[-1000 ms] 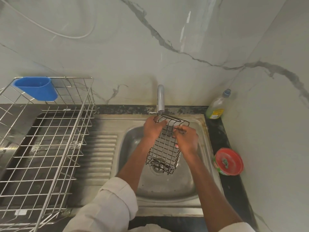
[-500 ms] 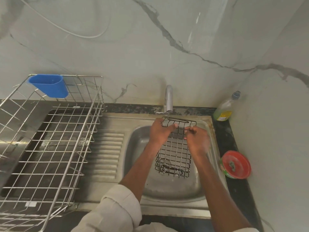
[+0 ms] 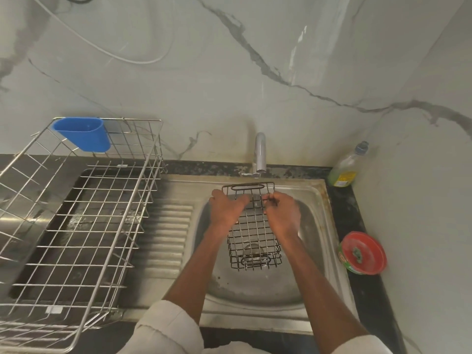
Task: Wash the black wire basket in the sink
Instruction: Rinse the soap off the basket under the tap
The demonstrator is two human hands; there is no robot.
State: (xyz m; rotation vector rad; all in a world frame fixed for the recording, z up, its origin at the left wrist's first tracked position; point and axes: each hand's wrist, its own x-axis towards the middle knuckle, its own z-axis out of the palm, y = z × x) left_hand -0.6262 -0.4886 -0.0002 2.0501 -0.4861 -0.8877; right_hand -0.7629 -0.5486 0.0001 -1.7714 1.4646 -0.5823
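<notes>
The black wire basket (image 3: pixel 252 233) is held upright over the steel sink (image 3: pixel 314 221), its top rim just below the tap (image 3: pixel 260 154). My left hand (image 3: pixel 227 208) grips the basket's upper left side. On the upper right side, my right hand (image 3: pixel 282 213) pinches the wires with its fingertips. The basket's bottom hangs above the drain, which shows through the mesh. I see no water stream from the tap.
A large steel dish rack (image 3: pixel 76 221) with a blue plastic cup holder (image 3: pixel 84 134) covers the drainboard on the left. On the dark counter at right stand a bottle of green dish liquid (image 3: pixel 344 167) and a red-lidded round tub (image 3: pixel 362 252). Marble walls close the back and right.
The basket has turned from tilted to nearly straight under the tap, and both hands shifted slightly on its upper edge. The camera view has drifted.
</notes>
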